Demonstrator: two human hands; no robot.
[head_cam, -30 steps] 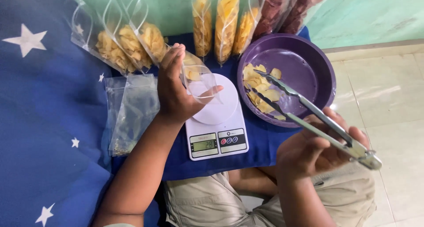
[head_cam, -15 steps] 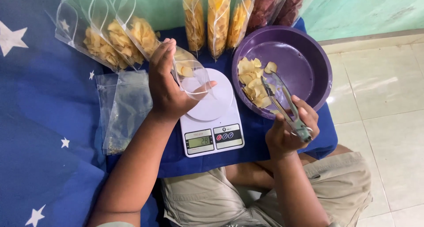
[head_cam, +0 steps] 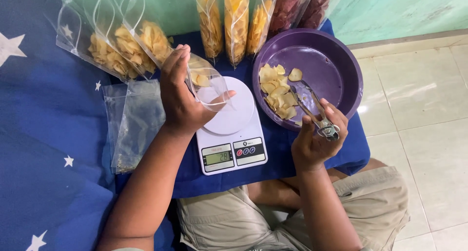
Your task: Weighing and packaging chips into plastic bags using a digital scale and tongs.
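Observation:
My left hand grips a clear plastic bag with a few yellow chips in it, holding its mouth open over the round plate of a white kitchen scale. My right hand is closed on the handle end of metal tongs, whose tips reach into a purple bowl and rest among the pale yellow chips heaped at its left side.
Filled bags of yellow chips lean at the back left, more yellow and dark red bags stand behind the bowl. Empty clear bags lie left of the scale. All sits on a blue star-patterned cloth; tiled floor to the right.
My right hand swung the tongs from outside the bowl's right side down into the chips. The left hand kept holding the bag over the scale.

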